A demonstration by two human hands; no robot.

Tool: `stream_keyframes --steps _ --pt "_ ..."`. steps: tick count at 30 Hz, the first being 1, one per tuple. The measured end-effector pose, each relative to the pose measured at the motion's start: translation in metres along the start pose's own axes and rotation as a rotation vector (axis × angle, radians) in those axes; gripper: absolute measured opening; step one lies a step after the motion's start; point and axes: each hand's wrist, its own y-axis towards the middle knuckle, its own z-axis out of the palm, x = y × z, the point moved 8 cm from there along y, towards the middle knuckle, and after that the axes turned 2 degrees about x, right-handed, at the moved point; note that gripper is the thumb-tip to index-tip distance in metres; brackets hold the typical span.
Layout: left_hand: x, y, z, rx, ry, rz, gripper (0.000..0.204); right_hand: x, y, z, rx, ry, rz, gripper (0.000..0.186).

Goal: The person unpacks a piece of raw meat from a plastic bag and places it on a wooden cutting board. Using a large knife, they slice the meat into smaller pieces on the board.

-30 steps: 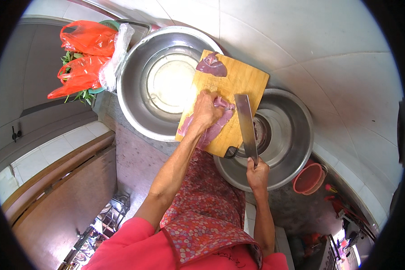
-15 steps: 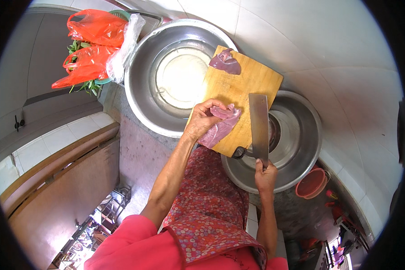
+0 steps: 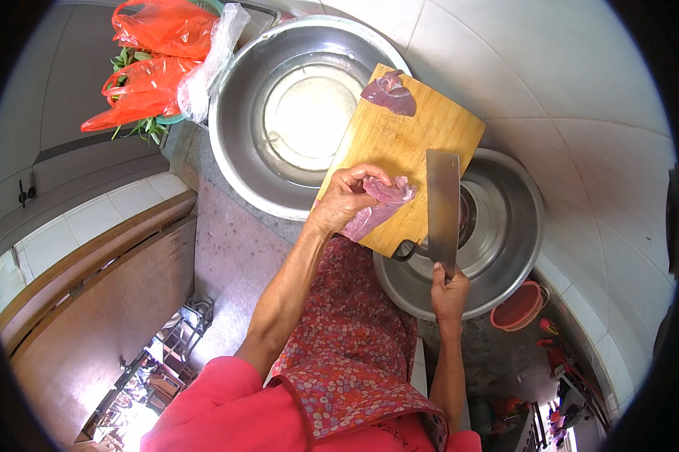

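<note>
A wooden cutting board (image 3: 407, 147) rests across the rims of two steel basins. My left hand (image 3: 345, 200) grips a long pink piece of raw meat (image 3: 381, 203) and lifts it off the board's near edge. A darker piece of meat (image 3: 389, 93) lies at the board's far corner. My right hand (image 3: 449, 292) holds a cleaver (image 3: 443, 205) by its handle, the blade lying flat over the board's right edge and the right basin.
The large steel basin (image 3: 238, 151) at the left holds water. A second steel basin (image 3: 513, 248) sits at the right. Orange plastic bags (image 3: 147, 60) with greens lie at the upper left. A red bucket (image 3: 517, 307) stands on the floor, right. White tiled wall behind.
My left hand went from pressing the pink meat flat on the board to gathering it and lifting it. The cleaver has stayed at the board's right edge.
</note>
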Motion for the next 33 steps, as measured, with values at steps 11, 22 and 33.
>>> stream_keyframes --steps 11,22,33 --pt "0.007 0.012 0.000 0.178 -0.314 -0.108 0.032 -0.004 -0.002 0.002 0.018 -0.002 0.042 0.020" --pt "-0.002 0.008 0.012 0.218 -0.294 -0.140 0.036 0.000 0.000 0.000 0.032 -0.018 0.042 0.022" --pt "0.007 0.008 -0.011 0.082 -0.318 0.049 0.033 0.001 -0.003 0.002 0.081 0.030 0.133 0.025"
